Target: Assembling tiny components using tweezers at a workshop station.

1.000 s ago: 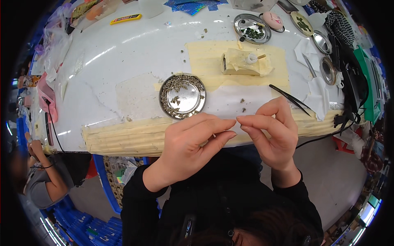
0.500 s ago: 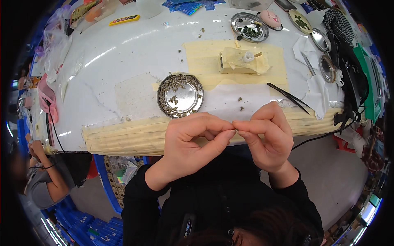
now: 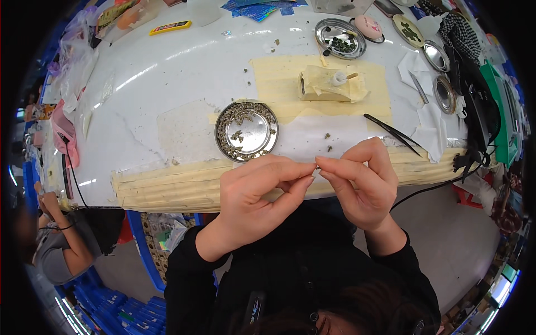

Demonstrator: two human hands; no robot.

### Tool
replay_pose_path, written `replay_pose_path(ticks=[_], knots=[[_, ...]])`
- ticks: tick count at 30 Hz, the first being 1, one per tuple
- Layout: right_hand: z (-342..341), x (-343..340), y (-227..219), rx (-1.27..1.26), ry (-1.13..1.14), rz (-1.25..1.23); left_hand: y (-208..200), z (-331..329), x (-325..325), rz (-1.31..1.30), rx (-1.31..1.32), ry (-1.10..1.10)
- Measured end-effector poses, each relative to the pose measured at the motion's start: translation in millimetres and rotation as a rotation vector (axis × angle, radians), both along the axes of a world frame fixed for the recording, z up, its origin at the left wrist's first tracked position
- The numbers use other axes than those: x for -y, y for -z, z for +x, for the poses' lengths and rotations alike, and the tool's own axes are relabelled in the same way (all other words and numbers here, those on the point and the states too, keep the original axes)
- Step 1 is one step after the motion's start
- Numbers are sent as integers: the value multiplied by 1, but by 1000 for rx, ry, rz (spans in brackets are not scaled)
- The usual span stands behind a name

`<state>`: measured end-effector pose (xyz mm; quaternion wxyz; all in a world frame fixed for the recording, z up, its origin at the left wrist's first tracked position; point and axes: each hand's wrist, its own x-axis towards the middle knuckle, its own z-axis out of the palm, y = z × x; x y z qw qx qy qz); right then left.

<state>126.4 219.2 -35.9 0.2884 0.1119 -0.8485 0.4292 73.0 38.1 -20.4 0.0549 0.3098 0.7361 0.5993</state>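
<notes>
Shifted slightly left since a second ago, the left hand (image 3: 251, 192) and right hand (image 3: 365, 195) pinch narrowly, seemingly sharing a tiny dark piece (image 3: 317, 167) between fingertips; the metal dish (image 3: 258, 134) sits beyond the left hand.

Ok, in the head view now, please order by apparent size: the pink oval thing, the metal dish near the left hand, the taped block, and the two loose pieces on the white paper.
Largest: metal dish
Then: taped block
Then: pink oval thing
Smallest: upper piece and lower piece, too alike to rank
</notes>
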Motion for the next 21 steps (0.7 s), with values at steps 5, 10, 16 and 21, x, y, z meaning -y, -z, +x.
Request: replay_pose_path(ticks=[5, 10, 16, 21], knots=[[0, 2, -1, -3, 7, -7, 1, 1, -2, 27, -5, -10], [-1, 1, -1, -3, 13, 3, 1, 0, -1, 4, -64, 0], [0, 1, 2, 9, 22, -11, 1, 0, -1, -4, -30, -3], [-5, -2, -2, 72, 19, 232, 3, -5, 5, -2, 35, -132]])
